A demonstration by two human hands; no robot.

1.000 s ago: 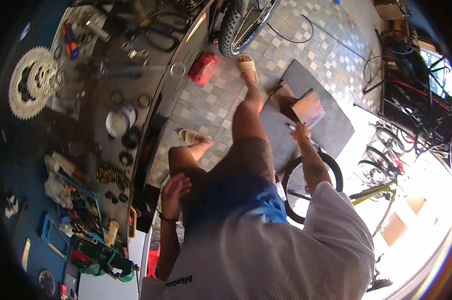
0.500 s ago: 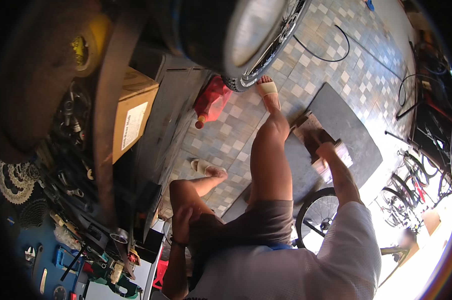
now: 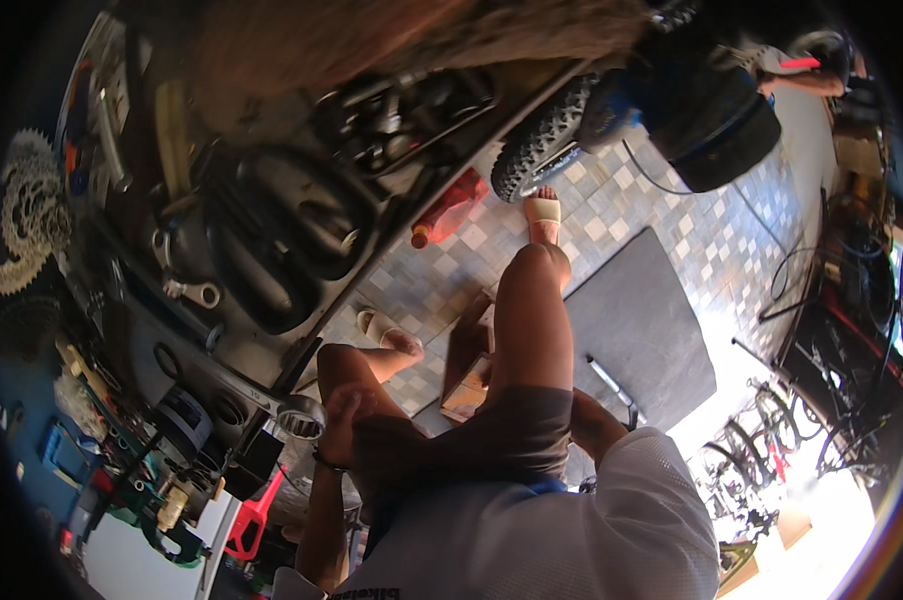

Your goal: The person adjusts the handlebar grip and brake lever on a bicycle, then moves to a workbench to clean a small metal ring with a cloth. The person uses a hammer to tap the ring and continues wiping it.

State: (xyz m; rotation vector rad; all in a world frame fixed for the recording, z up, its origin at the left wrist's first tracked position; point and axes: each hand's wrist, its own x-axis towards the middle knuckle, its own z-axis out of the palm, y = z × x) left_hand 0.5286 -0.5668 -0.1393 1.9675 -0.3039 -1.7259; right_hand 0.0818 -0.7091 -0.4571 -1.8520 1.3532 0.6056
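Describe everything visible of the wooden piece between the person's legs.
The wooden piece sits low, near the tiled floor. It looks like worn reddish-brown wood: a darker, shaded stretch runs between a lighter panel at its far end and another, orange-tinged, at its near end. The right leg hides its right side from view, so its full shape, and whether the right hand touches it, cannot be told.

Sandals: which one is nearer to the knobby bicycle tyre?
The right foot's sandal, close to the tyre; the left foot's sandal is farther away.
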